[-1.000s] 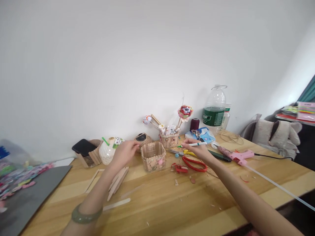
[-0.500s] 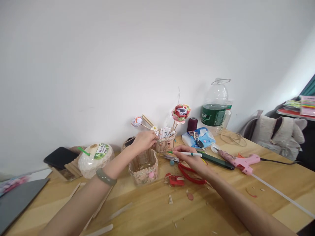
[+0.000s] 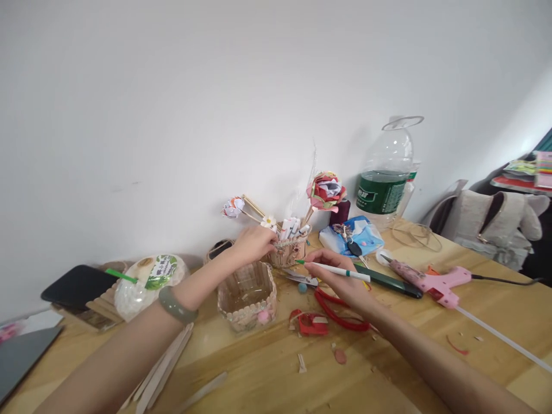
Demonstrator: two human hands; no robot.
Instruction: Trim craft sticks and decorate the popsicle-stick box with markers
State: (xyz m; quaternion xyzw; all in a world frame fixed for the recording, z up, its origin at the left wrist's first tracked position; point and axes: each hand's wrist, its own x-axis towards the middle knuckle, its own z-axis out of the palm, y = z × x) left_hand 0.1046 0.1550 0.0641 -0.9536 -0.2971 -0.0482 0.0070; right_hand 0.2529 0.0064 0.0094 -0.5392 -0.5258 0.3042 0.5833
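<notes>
My right hand (image 3: 332, 270) is closed around a white marker (image 3: 340, 269), whose green tip points left toward the small decorated basket. My left hand (image 3: 255, 242) is closed at the left rim of that basket (image 3: 291, 252), its fingertips partly hidden. Several white markers (image 3: 290, 227) stand in the basket, along with a large red paper rose (image 3: 326, 191), a smaller white and orange paper flower (image 3: 233, 207) and a little white blossom (image 3: 269, 221). Just below my left hand sits a larger wooden-stick basket (image 3: 248, 293) with a pink pompom (image 3: 263, 316).
Red-handled scissors (image 3: 340, 313) and a red tape piece (image 3: 313, 323) lie below my right hand. A pink glue gun (image 3: 448, 282), a green cutter (image 3: 390, 280) and a big bottle (image 3: 383, 184) are to the right. On the left are a coconut (image 3: 149, 284) and wooden sticks (image 3: 166, 368).
The camera view has shifted, coming a little nearer to the baskets. The marker in my right hand has tilted, and its green tip now shows clearly. My left hand stays at the small basket.
</notes>
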